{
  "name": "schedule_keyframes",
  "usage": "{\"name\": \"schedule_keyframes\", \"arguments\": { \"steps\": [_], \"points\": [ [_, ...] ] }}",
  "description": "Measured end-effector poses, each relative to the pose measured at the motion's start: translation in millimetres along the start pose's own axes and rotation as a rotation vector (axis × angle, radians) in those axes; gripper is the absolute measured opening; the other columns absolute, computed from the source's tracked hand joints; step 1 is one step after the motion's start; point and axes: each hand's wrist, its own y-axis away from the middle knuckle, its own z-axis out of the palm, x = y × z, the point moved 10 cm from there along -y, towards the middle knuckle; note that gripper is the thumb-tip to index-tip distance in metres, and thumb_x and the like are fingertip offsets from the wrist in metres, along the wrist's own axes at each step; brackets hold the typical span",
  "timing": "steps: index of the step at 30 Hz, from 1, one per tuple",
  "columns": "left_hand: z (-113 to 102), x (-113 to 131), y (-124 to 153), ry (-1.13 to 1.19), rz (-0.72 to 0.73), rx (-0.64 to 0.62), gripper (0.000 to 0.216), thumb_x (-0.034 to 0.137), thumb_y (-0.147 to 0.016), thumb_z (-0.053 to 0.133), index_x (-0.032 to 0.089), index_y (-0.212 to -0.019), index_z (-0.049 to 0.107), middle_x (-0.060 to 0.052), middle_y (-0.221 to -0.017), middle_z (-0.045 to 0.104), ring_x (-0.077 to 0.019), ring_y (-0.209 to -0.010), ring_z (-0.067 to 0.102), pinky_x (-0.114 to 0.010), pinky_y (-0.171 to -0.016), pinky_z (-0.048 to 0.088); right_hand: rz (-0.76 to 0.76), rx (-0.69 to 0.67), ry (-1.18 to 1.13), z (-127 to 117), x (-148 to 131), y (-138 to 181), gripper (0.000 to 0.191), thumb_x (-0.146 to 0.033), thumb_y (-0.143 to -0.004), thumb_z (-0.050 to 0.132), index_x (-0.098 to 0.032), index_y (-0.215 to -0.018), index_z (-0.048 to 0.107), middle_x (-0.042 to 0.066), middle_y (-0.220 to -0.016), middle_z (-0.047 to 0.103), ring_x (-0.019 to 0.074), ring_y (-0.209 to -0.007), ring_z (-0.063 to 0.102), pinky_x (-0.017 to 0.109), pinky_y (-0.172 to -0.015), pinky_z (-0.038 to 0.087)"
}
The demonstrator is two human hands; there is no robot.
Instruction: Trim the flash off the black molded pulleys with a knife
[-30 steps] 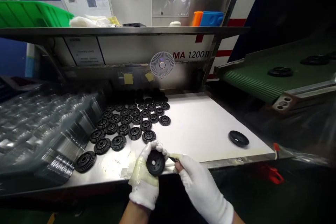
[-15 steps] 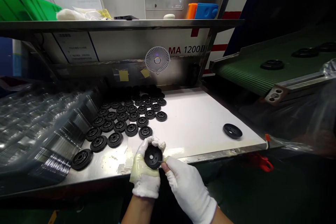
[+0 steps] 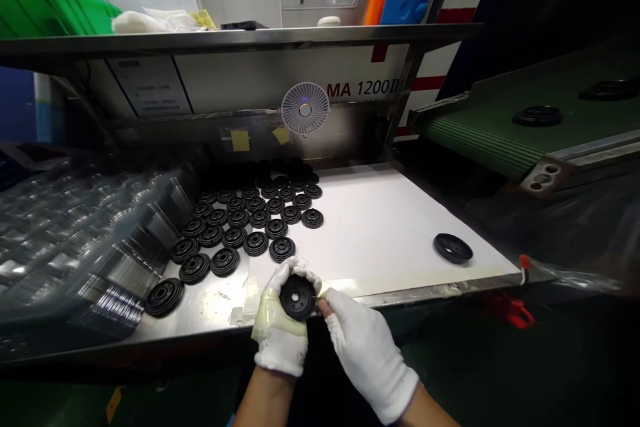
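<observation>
Curling its fingers round a black disc (image 3: 301, 309) at the counter's (image 3: 213, 307) edge, the left hand (image 3: 280, 317) holds it beside the right hand (image 3: 367, 340), fingers pinching a thin tool (image 3: 317, 297), seemingly mid-work: grouped discs (image 3: 256, 244) look done, a lone disc (image 3: 457, 251) apparently left.

Found wide room over the white sheet (image 3: 370, 220), between the rows of black wheels (image 3: 228, 237) and a lone wheel (image 3: 457, 251) near the right edge. Saw the tabletop (image 3: 205, 307) crowded leftward by stacked trays (image 3: 110, 267). Met left grip (image 3: 274, 317) and right grip (image 3: 363, 343) at the front, a shelf (image 3: 250, 42) above the back.
</observation>
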Motion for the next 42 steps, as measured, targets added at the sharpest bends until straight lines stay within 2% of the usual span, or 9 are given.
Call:
{"name": "schedule_keyframes", "arguments": {
  "steps": [8, 13, 17, 22, 25, 28, 31, 37, 42],
  "points": [
    [-1.0, 12.3, -5.2, 0.096, 0.146, 0.054, 0.006, 0.014, -0.073, 0.057, 0.016, -0.079, 0.057, -0.001, -0.068, 0.055, -0.0119, -0.068, 0.057, -0.032, -0.074, 0.05, -0.014, 0.021, -0.003, 12.3, -16.7, 7.8, 0.023, -0.028, -0.089, 0.037, -0.023, -0.069, 0.047, -0.003, -0.061, 0.057, 0.0125, -0.053, 0.05, 0.025, -0.05, 0.024],
    [3.5, 8.7, -0.8, -0.087, 0.038, 0.0, 0.03, 0.016, -0.071, 0.054, 0.016, -0.101, 0.057, -0.011, -0.088, 0.061, -0.0238, -0.083, 0.06, -0.043, -0.072, 0.05, -0.062, 0.056, -0.053, 3.7, -17.9, 3.1, 0.023, -0.028, -0.09, 0.034, -0.022, -0.073, 0.049, -0.002, -0.065, 0.058, 0.0127, -0.056, 0.051, 0.025, -0.052, 0.026],
    [5.7, 9.8, -1.7, -0.026, 0.026, -0.009, 0.018, 0.013, -0.07, 0.052, 0.014, -0.086, 0.059, -0.005, -0.067, 0.057, -0.0164, -0.065, 0.058, -0.035, -0.065, 0.051, -0.029, 0.077, -0.027, 1.4, -9.0, 1.5, 0.022, -0.029, -0.09, 0.034, -0.023, -0.075, 0.05, -0.001, -0.064, 0.058, 0.0136, -0.055, 0.051, 0.025, -0.052, 0.026],
    [1.4, 7.4, -9.6, 0.115, 0.048, 0.08, 0.004, 0.013, -0.072, 0.055, 0.016, -0.07, 0.056, 0.0, -0.061, 0.053, -0.011, -0.06, 0.054, -0.029, -0.066, 0.05, -0.018, 0.08, -0.017, 7.5, -16.1, 5.0, 0.024, -0.029, -0.089, 0.035, -0.022, -0.069, 0.048, -0.002, -0.059, 0.056, 0.0127, -0.051, 0.049, 0.025, -0.049, 0.024],
    [-0.1, 10.4, -7.9, 0.118, 0.101, 0.079, 0.006, 0.014, -0.073, 0.055, 0.017, -0.078, 0.058, 0.0, -0.066, 0.055, -0.0117, -0.065, 0.057, -0.032, -0.072, 0.05, -0.022, 0.073, -0.042, 7.9, -19.2, 4.9, 0.026, -0.03, -0.089, 0.034, -0.022, -0.069, 0.048, -0.002, -0.06, 0.057, 0.0122, -0.051, 0.049, 0.025, -0.049, 0.025],
    [3.3, 5.5, -3.5, -0.007, 0.05, -0.009, 0.022, 0.016, -0.071, 0.056, 0.016, -0.094, 0.059, -0.006, -0.08, 0.059, -0.0201, -0.081, 0.059, -0.039, -0.075, 0.05, -0.03, 0.078, -0.047, 4.7, -13.8, 4.4, 0.024, -0.03, -0.09, 0.034, -0.022, -0.072, 0.049, -0.002, -0.063, 0.058, 0.0125, -0.052, 0.05, 0.025, -0.05, 0.026],
    [4.8, 2.9, -2.0, -0.02, 0.021, -0.072, 0.022, 0.015, -0.07, 0.055, 0.015, -0.092, 0.059, -0.006, -0.075, 0.058, -0.0189, -0.075, 0.059, -0.038, -0.071, 0.05, -0.021, 0.083, -0.037, 4.2, -4.0, 5.2, 0.023, -0.028, -0.089, 0.034, -0.023, -0.073, 0.049, -0.002, -0.062, 0.058, 0.0129, -0.052, 0.05, 0.025, -0.05, 0.026],
    [-0.7, 5.7, -9.2, 0.131, 0.07, 0.067, 0.005, 0.012, -0.071, 0.058, 0.016, -0.074, 0.057, 0.001, -0.062, 0.053, -0.0106, -0.062, 0.055, -0.028, -0.067, 0.05, -0.025, 0.112, -0.016, 6.6, -11.3, 9.5, 0.023, -0.029, -0.089, 0.034, -0.023, -0.07, 0.048, -0.002, -0.059, 0.056, 0.013, -0.05, 0.049, 0.026, -0.049, 0.024],
    [0.5, 10.0, -2.8, 0.034, 0.121, 0.042, 0.02, 0.014, -0.07, 0.058, 0.017, -0.09, 0.059, -0.003, -0.076, 0.059, -0.016, -0.076, 0.059, -0.033, -0.073, 0.05, -0.027, 0.093, -0.039, 7.4, -15.8, 9.4, 0.025, -0.03, -0.089, 0.034, -0.022, -0.068, 0.047, -0.003, -0.059, 0.056, 0.0125, -0.051, 0.05, 0.025, -0.049, 0.025]
  ]
}}
